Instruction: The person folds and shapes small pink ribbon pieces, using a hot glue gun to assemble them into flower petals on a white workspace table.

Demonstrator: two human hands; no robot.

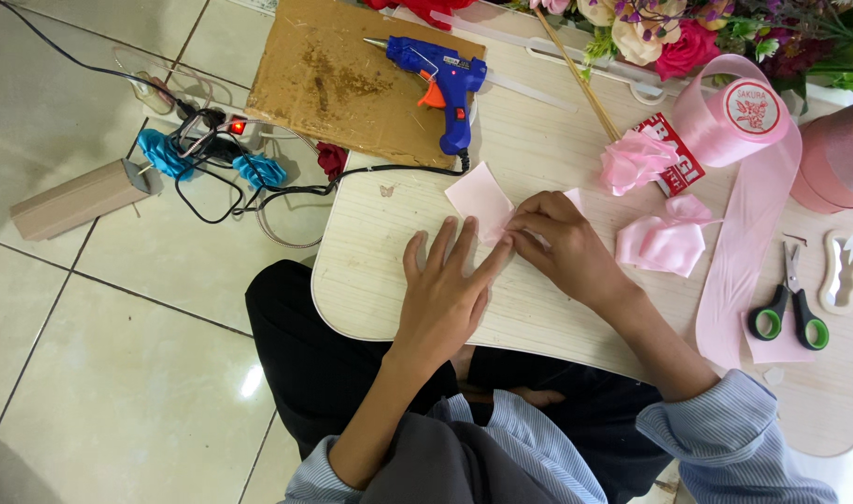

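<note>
A pale pink square of ribbon (478, 194) lies on the light wooden lap table (380, 280). My left hand (445, 294) rests flat on the table with fingers spread, its fingertips pressing the ribbon's near edge. My right hand (562, 245) pinches a folded corner of the same ribbon piece between thumb and fingers. Both hands meet at the middle of the table.
A blue glue gun (440, 75) lies on a brown board (333, 75) at the back. A pink ribbon roll (730, 117), folded pink petals (664, 241), green-handled scissors (790, 308) and artificial flowers (669, 33) sit to the right. Cables and a power strip (211, 140) lie on the tiled floor.
</note>
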